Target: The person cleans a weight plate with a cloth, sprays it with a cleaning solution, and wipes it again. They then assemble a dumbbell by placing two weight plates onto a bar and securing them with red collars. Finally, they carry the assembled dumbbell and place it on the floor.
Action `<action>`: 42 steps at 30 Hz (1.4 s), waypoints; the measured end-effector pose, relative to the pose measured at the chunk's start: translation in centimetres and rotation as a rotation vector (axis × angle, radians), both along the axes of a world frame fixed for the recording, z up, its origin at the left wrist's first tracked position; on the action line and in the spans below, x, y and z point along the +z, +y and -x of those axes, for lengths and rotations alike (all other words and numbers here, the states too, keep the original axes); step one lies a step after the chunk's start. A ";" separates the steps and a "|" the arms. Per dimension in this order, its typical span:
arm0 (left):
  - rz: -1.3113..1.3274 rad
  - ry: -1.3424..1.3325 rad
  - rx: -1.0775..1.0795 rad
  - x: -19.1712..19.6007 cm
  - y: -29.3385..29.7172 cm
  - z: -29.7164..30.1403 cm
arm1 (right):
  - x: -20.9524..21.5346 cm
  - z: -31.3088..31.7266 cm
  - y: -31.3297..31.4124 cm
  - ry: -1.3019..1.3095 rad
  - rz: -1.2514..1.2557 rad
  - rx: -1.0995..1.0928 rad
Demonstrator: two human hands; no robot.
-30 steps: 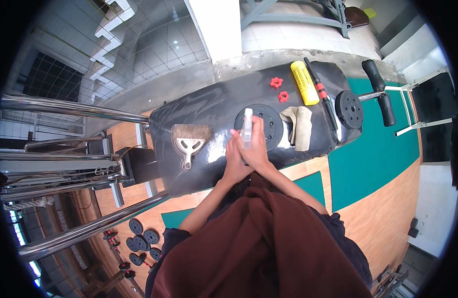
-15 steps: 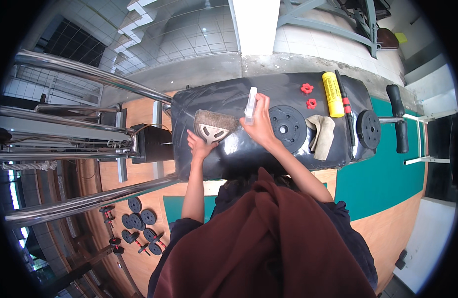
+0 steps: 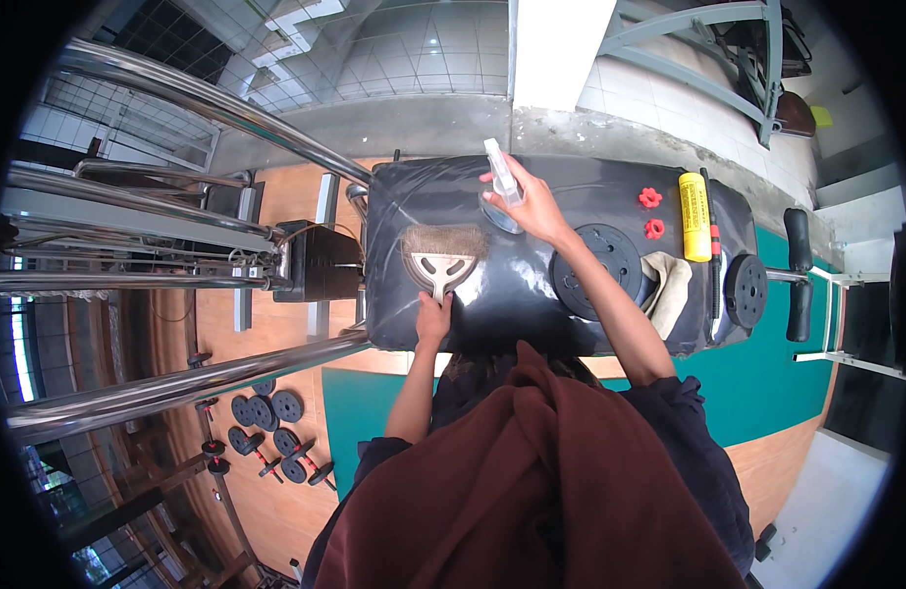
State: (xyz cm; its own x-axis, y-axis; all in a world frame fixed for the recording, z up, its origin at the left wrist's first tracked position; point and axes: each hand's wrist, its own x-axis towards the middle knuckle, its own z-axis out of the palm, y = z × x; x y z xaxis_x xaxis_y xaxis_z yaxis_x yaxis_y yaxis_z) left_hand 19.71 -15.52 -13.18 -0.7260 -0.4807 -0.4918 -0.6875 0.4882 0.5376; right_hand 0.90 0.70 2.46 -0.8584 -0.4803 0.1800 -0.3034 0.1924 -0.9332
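My left hand [image 3: 433, 319] is closed round the handle of a hand brush [image 3: 443, 260]. The brush has a pale, slotted, fan-shaped head and brown bristles. Its bristles point away from me over the left part of a black padded bench [image 3: 522, 314]. In my right hand [image 3: 537, 208] is a spray bottle with a white trigger top [image 3: 500, 169]; its bluish see-through body shows below the fingers. A black weight plate [image 3: 592, 287] lies flat on the bench, partly behind my right forearm. Beside it is a crumpled beige cloth [image 3: 671, 299].
Two red star-shaped collars [image 3: 651, 214], a yellow cylinder [image 3: 694, 216] and a black bar with a red band [image 3: 715, 236] lie on the bench's right part. Chrome rails [image 3: 217, 378] stand at left. Dumbbells and plates [image 3: 287, 405] lie on the floor.
My left hand has gone from spread fingers beside the brush to a grip on its handle. My right hand has moved the spray bottle farther from the plate. The view has shifted.
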 end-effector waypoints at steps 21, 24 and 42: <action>-0.104 0.094 0.014 0.7 -0.1 -1.7 | -3.1 1.4 -7.7 -0.019 -0.173 0.154; -0.179 0.143 0.049 -0.2 -0.3 -1.6 | -3.0 1.0 -7.8 0.016 -0.162 0.119; 0.089 0.505 -0.141 4.9 0.9 5.7 | -4.7 0.7 -6.2 -0.046 -0.118 0.130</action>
